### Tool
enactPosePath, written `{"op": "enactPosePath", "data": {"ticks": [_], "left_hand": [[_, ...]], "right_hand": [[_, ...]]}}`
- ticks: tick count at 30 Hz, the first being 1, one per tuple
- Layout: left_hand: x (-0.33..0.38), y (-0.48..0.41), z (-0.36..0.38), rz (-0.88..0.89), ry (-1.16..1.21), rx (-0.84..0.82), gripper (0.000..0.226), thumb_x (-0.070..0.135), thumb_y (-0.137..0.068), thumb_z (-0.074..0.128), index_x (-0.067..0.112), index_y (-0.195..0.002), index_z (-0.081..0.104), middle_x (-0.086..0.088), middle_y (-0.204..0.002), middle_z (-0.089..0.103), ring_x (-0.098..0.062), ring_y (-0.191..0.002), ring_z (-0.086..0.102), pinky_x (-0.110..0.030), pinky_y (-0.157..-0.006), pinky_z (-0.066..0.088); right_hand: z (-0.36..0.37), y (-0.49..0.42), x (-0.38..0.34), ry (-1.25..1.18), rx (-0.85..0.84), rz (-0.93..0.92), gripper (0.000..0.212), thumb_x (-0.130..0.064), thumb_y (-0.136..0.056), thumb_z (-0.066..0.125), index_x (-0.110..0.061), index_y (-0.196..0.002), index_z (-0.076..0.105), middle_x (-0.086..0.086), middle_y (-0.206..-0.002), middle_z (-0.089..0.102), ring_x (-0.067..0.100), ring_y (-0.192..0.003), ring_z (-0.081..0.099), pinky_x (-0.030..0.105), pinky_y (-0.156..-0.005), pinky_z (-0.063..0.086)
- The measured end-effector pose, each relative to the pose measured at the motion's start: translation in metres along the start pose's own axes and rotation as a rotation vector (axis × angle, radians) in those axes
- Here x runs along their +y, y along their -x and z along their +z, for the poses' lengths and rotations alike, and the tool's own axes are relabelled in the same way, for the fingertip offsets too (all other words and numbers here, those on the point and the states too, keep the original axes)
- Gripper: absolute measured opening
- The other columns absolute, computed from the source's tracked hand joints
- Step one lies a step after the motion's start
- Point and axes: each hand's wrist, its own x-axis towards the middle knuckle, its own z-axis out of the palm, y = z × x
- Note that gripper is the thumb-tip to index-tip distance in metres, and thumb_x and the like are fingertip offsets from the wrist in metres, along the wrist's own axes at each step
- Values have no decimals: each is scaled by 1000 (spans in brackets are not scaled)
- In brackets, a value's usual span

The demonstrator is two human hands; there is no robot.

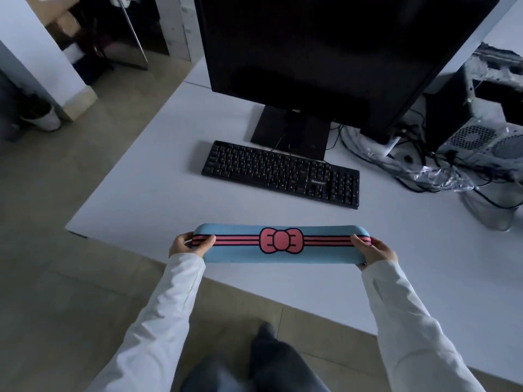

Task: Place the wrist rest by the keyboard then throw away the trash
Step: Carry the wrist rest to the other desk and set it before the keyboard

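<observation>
A long blue wrist rest (240,254) with pink stripes and a pink bow is held level above the near edge of the white desk (135,190). My left hand (188,246) grips its left end and my right hand (373,251) grips its right end. A black keyboard (280,174) lies farther back on the desk, in front of the monitor stand, well apart from the wrist rest. Crumpled clear plastic wrapping (441,176) lies among cables at the right.
A large black monitor (325,52) stands behind the keyboard. An open computer case (481,120) and tangled black cables (418,154) crowd the desk's right side. A white pot (42,117) sits on the tiled floor at the left. My legs show below the desk edge.
</observation>
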Motion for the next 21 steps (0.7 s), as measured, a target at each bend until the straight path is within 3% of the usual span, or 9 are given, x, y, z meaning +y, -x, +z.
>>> {"op": "enactPosePath", "data": {"ticks": [3,5,7,10,14,18,21], "left_hand": [[-2,-15,7,-49,-54,-25,42,12,-77,69,-9,-113,58,-10,-90,60,-18,-88,50,-23,-78,33],[-3,-24,11,-86,-87,-37,40,12,-78,69,-10,-111,59,-9,-84,62,-18,-88,50,-22,-78,33],[-5,-33,15,-123,-113,-38,43,12,-78,69,-9,-113,58,-19,-104,67,-24,-93,57,-24,-81,35],[-6,-46,20,-206,-131,-62,47,12,-79,67,-9,-120,54,-23,-126,60,-33,-116,57,-28,-98,38],[-8,-67,16,-242,-168,-117,47,13,-77,69,-8,-118,57,-22,-124,62,-32,-116,58,-30,-102,38],[-5,-77,14,-221,-182,-122,48,11,-76,71,-10,-116,57,-25,-121,63,-35,-113,60,-36,-101,41],[-4,-77,12,-220,-184,-92,47,17,-78,69,-9,-116,57,-24,-122,63,-35,-114,59,-35,-101,40]], "right_hand": [[11,-15,-2,71,17,44,43,-18,-78,69,-3,-117,60,11,-97,55,27,-90,51,48,-99,47],[18,-22,-2,124,24,66,45,-19,-78,68,-3,-119,61,14,-100,58,27,-89,51,45,-98,48],[25,-27,-5,194,41,103,43,-19,-80,66,-5,-120,61,12,-101,58,25,-88,50,37,-93,46],[33,-32,-5,228,74,147,42,-17,-83,63,-5,-122,60,15,-112,63,23,-88,49,35,-96,42],[42,-28,-8,267,123,184,40,-18,-85,61,-5,-123,60,17,-119,63,31,-98,57,34,-99,40],[48,-27,-5,310,161,208,40,-19,-85,60,-8,-123,61,14,-126,62,30,-95,56,33,-98,40],[45,-28,-3,365,168,216,29,-27,-87,57,-7,-104,68,14,-114,64,35,-103,58,31,-90,41]]}}
